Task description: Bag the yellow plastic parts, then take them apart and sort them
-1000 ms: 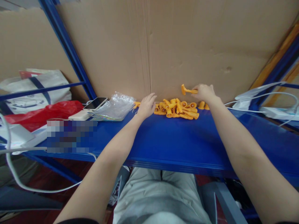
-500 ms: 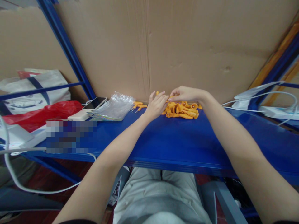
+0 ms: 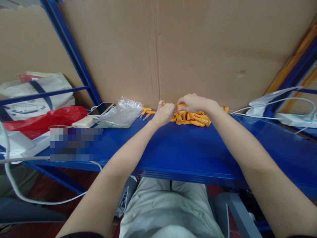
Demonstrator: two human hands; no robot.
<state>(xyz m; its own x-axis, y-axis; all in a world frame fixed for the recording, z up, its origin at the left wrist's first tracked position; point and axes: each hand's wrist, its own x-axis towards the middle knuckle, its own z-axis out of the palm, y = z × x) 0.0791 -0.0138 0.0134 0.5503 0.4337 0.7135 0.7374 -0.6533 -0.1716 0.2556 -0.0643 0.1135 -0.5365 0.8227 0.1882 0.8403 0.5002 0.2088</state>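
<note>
Both hands meet at the far edge, over the orange pile

A second ago the right hand [image 3: 195, 103] was off to the right, lifting one orange piece clear of the heap; now it has swung in to meet the left hand [image 3: 164, 113], and the two sit knuckle to knuckle at the pile's left end, curled around an orange piece [image 3: 180, 106] between them, so I'd say the joining step is under way. The pile of orange pieces [image 3: 195, 118] lies against the cardboard wall [image 3: 198, 49] at the table's [image 3: 178, 148] far edge, with two loose pieces [image 3: 146, 112] just left of it. There is no room behind; the clear bags [image 3: 122, 114] and phone [image 3: 100, 109] crowd the far left, cables [image 3: 272, 102] the far right, and the near half lies open.
</note>
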